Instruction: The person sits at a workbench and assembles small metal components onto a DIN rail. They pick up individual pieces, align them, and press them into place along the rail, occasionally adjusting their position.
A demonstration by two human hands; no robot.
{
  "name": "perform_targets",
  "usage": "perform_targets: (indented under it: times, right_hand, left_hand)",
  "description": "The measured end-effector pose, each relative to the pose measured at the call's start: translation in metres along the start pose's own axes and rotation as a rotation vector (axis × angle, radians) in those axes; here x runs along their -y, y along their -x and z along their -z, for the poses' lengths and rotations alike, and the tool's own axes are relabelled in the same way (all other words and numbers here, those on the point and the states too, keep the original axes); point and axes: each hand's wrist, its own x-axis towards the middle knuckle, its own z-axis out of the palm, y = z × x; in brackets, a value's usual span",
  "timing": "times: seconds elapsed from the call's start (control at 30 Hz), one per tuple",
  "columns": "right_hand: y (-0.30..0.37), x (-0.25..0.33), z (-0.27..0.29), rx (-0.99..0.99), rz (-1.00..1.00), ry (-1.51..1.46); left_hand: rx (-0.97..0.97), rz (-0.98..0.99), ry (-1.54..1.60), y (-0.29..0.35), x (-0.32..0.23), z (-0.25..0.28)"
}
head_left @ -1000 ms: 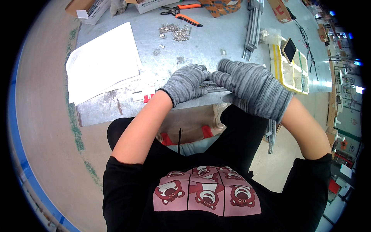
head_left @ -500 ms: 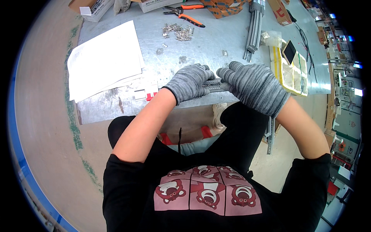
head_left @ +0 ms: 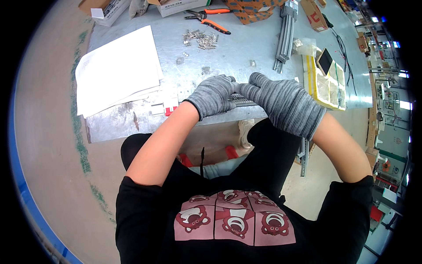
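A narrow dark grey slotted strip [head_left: 241, 100] lies near the table's front edge, partly hidden by my gloved hands. My left hand [head_left: 214, 96], in a grey knitted glove, is closed round its left part, thumb on the near side. My right hand [head_left: 283, 100], gloved alike, reaches over from the right. Its fingers are pressed together, their tips meeting the left fingertips above the strip; whatever they pinch is too small or hidden. To the left of my left hand sits a small white part with a red section [head_left: 169, 111].
White paper sheets [head_left: 121, 70] cover the table's left. Beyond my hands lie small metal pieces [head_left: 204, 39] and orange-handled pliers [head_left: 213, 23]. Grey metal rails [head_left: 286, 37] lie at far right. A phone [head_left: 325, 61] rests on a yellow-edged white tray [head_left: 329, 90]. Boxes [head_left: 178, 6] stand at the back.
My right hand has shifted left, its fingertips now touching those of the left hand over the strip. My left hand stays in almost the same place.
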Motion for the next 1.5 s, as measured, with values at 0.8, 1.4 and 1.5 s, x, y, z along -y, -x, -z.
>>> perform_targets:
  times: [0.8,1.4,1.5]
  right_hand:
    - [0.004,-0.003,-0.009,-0.227,0.037,-0.163]
    - [0.000,-0.001,-0.008,-0.171,-0.045,-0.091]
    - [0.003,0.002,-0.007,-0.206,0.037,-0.101]
  left_hand:
    - [-0.025,0.030,0.006,0.008,-0.007,0.007]
    - [-0.004,0.022,0.016,0.008,-0.006,0.007]
    - [0.054,0.146,0.013,0.003,-0.008,0.007]
